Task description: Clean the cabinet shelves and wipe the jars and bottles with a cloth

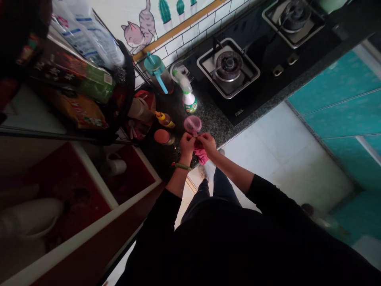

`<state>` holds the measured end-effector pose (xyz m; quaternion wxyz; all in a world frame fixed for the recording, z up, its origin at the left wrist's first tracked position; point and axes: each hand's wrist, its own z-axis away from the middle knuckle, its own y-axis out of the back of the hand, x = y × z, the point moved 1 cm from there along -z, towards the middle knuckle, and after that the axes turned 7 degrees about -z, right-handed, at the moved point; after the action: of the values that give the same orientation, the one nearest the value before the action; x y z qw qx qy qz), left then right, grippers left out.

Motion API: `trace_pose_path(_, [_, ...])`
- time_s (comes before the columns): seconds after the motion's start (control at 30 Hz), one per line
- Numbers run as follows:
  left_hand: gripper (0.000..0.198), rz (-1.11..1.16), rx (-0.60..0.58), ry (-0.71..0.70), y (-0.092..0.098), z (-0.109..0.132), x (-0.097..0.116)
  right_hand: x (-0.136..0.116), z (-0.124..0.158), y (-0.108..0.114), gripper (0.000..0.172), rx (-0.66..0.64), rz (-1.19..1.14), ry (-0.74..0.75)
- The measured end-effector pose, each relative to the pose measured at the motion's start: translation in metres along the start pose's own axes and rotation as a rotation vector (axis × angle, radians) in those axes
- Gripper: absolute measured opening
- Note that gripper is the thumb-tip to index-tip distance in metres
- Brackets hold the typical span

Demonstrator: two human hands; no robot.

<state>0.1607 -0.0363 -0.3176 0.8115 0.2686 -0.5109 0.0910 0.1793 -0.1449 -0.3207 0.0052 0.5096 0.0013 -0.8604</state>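
1. Pinching the top of a pink cloth (pixel 202 156), both hands meet over the near edge of the dark speckled surface (pixel 216 119); the left hand (pixel 187 143) and the right hand (pixel 207 143) have their fingers drawn together, fingertips almost touching; whether anything else sits between the fingertips is too small to tell.
2. The pink cloth hangs bunched just below the hands, at the edge of the surface; a green bracelet (pixel 181 167) rings the left wrist; both sleeves are black.
3. Just beyond the fingertips stands a round pink lid (pixel 192 124); I cannot tell whether the fingers touch it.
4. Left of the left hand sits a jar with a reddish lid (pixel 162 136); a small yellow-capped bottle (pixel 164 119) lies tilted just beyond it.
5. Farther off stands a white spray bottle (pixel 189 100) with a green label; left of it, against the tiled wall (pixel 190 33), is a pitcher with a teal lid (pixel 158 72).
6. Right of the spray bottle a gas burner (pixel 229 65) is set into the surface; a second burner (pixel 295 16) lies well apart, far right.
7. A cat sticker (pixel 139 29) decorates the wall; a dark rack (pixel 125 95) at left holds packets; teal cabinets (pixel 342 99) fill the right side.
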Motion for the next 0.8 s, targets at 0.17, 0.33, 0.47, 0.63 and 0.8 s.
trace_pose_path(0.17, [0.02,0.029,-0.019,0.001,0.002,0.004,-0.003,-0.011,0.001,0.006,0.017,-0.049,0.039,0.026])
trace_pose_path(0.33, [0.023,-0.005,0.055,0.011,-0.002,0.004,-0.009,-0.014,-0.003,0.005,0.014,-0.017,0.145,0.004])
trace_pose_path(0.47, [0.029,-0.055,0.089,-0.015,-0.004,0.001,-0.002,-0.015,-0.006,0.0,0.015,0.032,0.2,-0.006])
trace_pose_path(0.63, [0.031,-0.081,0.108,-0.041,0.0,0.001,0.001,-0.012,-0.002,-0.006,0.013,0.024,0.213,-0.002])
trace_pose_path(0.8, [0.034,-0.033,0.097,-0.019,0.001,0.001,-0.008,-0.011,-0.001,-0.003,0.01,-0.034,0.218,-0.002])
